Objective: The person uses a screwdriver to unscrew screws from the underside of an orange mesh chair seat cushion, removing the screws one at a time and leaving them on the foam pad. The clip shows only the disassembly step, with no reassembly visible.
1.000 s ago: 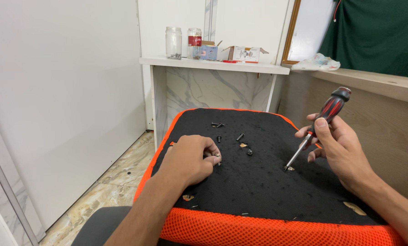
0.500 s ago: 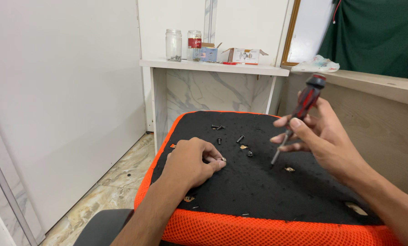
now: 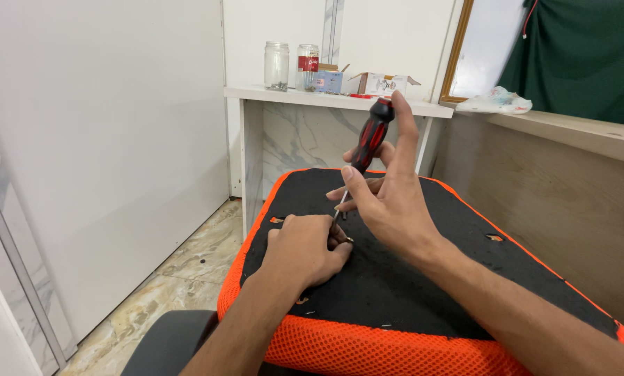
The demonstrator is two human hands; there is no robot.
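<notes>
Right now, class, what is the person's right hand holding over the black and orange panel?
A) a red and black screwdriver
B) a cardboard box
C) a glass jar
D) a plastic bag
A: the right hand grips a red and black screwdriver, tip down beside the left hand.

Lighting even and bright, diffuse daylight-like; the white wall (image 3: 103,139) at the left of the frame reads clean with no blown glare, and shadows are soft — a faint one lies under the left hand (image 3: 305,247) on the black seat pad (image 3: 423,292). Focus sharp through the centre; the right hand (image 3: 388,202) and red-and-black screwdriver (image 3: 369,143) show only slight motion softness. Straight lines bow mildly at the left edge — wide-angle distortion — and the lower corners go somewhat soft.
</notes>
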